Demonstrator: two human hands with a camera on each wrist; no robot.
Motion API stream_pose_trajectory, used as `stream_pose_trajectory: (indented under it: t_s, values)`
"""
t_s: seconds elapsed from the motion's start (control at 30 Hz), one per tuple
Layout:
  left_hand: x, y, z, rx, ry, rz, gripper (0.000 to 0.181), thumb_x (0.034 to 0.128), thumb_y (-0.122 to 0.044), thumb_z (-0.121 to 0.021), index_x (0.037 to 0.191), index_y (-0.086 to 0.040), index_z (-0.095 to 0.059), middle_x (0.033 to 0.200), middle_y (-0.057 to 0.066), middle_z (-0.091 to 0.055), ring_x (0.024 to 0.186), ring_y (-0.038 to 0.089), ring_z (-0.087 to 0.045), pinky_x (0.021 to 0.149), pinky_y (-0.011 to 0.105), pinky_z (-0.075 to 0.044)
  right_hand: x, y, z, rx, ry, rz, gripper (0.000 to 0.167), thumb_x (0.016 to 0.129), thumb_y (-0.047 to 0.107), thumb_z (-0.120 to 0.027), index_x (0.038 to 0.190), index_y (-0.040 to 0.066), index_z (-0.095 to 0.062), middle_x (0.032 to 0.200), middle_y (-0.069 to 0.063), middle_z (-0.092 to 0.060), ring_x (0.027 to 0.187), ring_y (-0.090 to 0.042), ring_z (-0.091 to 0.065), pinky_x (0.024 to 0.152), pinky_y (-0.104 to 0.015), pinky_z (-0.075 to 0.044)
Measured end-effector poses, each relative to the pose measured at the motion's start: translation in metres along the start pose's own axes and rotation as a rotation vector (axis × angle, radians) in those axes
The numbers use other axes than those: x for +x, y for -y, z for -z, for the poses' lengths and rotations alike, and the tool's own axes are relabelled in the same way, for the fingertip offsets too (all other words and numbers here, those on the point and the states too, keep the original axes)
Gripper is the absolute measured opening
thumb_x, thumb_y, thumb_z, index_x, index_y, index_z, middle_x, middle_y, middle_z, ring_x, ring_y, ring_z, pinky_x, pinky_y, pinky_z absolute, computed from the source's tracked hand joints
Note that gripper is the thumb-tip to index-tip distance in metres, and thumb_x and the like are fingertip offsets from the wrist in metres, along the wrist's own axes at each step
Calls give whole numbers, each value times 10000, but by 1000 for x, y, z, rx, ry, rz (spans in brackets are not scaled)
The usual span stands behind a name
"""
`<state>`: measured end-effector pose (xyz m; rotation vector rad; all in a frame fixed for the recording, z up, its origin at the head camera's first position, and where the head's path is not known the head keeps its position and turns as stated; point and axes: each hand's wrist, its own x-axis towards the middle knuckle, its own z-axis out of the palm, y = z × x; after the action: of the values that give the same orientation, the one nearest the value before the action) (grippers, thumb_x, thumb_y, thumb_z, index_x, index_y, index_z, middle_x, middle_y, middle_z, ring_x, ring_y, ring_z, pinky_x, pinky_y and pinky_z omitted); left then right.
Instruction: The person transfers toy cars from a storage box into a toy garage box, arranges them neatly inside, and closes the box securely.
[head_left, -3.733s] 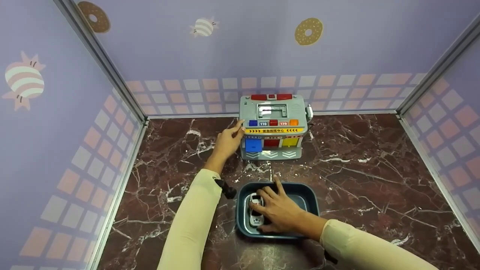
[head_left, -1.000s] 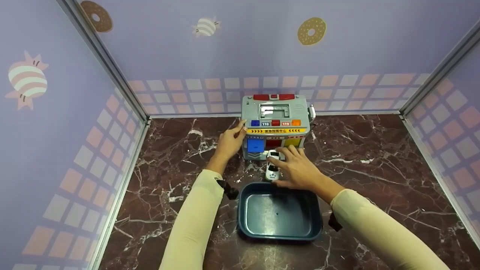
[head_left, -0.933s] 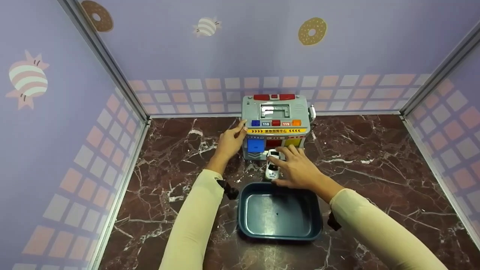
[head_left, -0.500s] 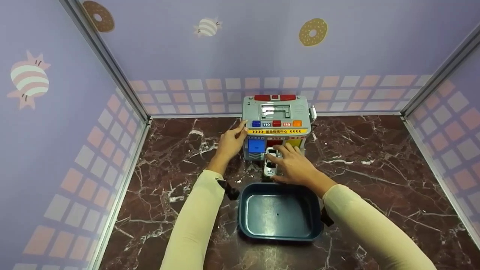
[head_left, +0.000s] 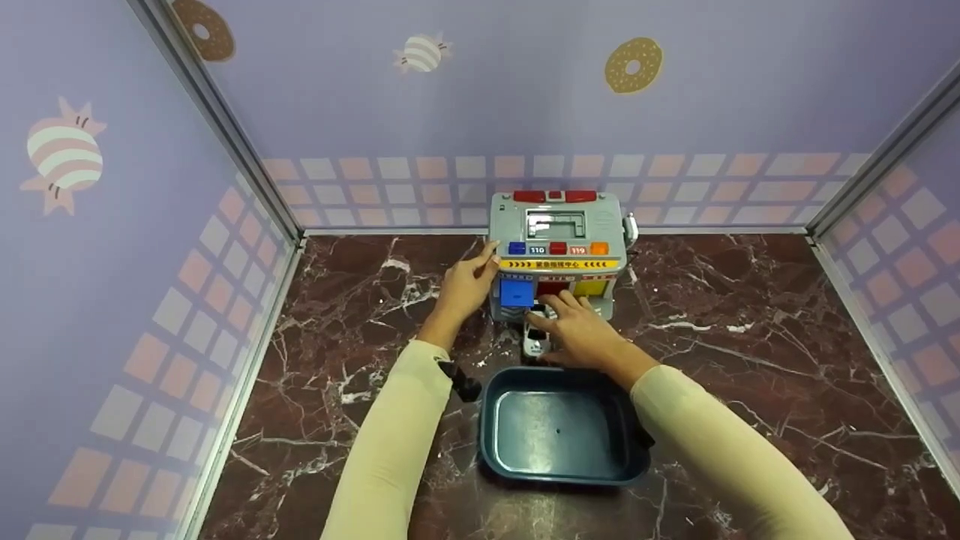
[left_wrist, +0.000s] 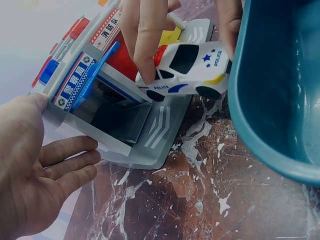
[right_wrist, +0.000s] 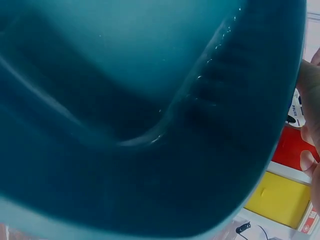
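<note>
A white toy police car point(head_left: 535, 345) is pinched by my right hand point(head_left: 589, 334), just in front of the toy emergency station point(head_left: 555, 225). In the left wrist view the car point(left_wrist: 190, 67) tilts beside the station's front ramp, fingers on its side and a thumb at its rear. The station's blue door point(head_left: 517, 293) is swung up, and a dark bay shows beneath it. My left hand point(head_left: 463, 289) is at the station's left side; its thumb touches the roof edge and its other fingers extend loosely. The red door point(head_left: 553, 288) and yellow door point(head_left: 591, 287) hang down.
A dark teal tub point(head_left: 562, 478) stands close in front of the station, below my right forearm. Nothing lies in it. Behind the station rises a patterned purple wall point(head_left: 375, 112). A white handset point(head_left: 631, 227) hangs on the station's right side. The tabletop is dark red marble point(head_left: 750, 360).
The police car has left the tub and come up before the station in my right hand. Lately it has shifted left, toward the blue door. My left hand stays by the station.
</note>
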<state>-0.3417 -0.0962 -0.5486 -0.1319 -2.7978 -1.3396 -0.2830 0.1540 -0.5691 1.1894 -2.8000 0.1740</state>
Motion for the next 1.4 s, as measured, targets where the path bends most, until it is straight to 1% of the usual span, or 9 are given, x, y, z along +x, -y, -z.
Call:
stream_pose_trajectory:
  t_s: [0.2,0.4,0.7,0.9,1.0,1.07,1.2,1.27,1.4]
  values:
    - [-1,0,-1,4,-10,-4,448,1154,-472,-568,1588,-367,-608,1581,159,-623,1444,404,-633,1215,564,-500,7,2,-2,34,31,-12,717,881,415,-940,1516,197,-688,1503,-242,-619,1265,-411,-528,1067,-663,-532]
    - [0,0,-1,18,-12,-4,454,1157,-474,-559,1598,-369,-594,1600,175,-606,1435,419,-636,1202,575,-506,13,5,-4,72,68,-27,686,906,401,-924,1517,201,-685,1479,-227,-608,1290,-417,-518,1127,-725,-508]
    - [-1,1,-3,28,-7,6,462,1156,-490,-555,1604,-382,-582,1575,151,-634,1249,384,-709,1129,573,-545,20,7,-14,71,118,-15,697,935,447,-888,1548,204,-661,1497,-223,-597,1332,-446,-531,1121,-715,-511]
    - [-1,1,-2,15,7,5,472,1160,-511,-535,1616,-394,-563,1563,138,-648,1199,356,-712,1115,561,-550,23,8,-16,96,147,-42,702,960,440,-860,1577,199,-626,1573,-269,-561,1464,-517,-492,1187,-757,-440]
    - [-1,1,-2,12,12,10,473,1160,-519,-529,1618,-404,-556,1567,131,-646,1176,348,-706,1101,557,-550,24,8,-18,102,150,-51,695,962,427,-861,1576,204,-624,1598,-270,-548,1485,-521,-479,1187,-764,-435]
    - [-2,0,-2,15,10,10,473,1159,-519,-530,1617,-405,-557,1570,134,-642,1133,357,-699,1080,560,-555,25,8,-19,94,142,-49,690,954,421,-869,1567,213,-631,1560,-253,-572,1436,-493,-500,1163,-750,-460]
    - [-1,1,-3,21,4,4,471,1158,-521,-532,1614,-407,-562,1572,136,-635,1161,363,-715,1107,567,-559,26,9,-21,81,130,-53,695,934,417,-889,1554,228,-640,1531,-229,-591,1371,-444,-514,1111,-713,-500]
    - [-1,2,-3,22,-2,-1,470,1157,-520,-535,1611,-404,-567,1576,137,-628,1225,363,-725,1131,570,-554,27,10,-22,74,124,-55,699,923,418,-899,1548,236,-644,1501,-208,-602,1325,-415,-515,1080,-694,-514]
    - [-1,3,-3,13,-11,0,465,1156,-515,-541,1605,-401,-577,1587,138,-615,1311,366,-712,1170,566,-536,29,11,-24,80,139,-81,718,923,420,-899,1566,247,-628,1547,-203,-585,1343,-418,-513,1111,-707,-500]
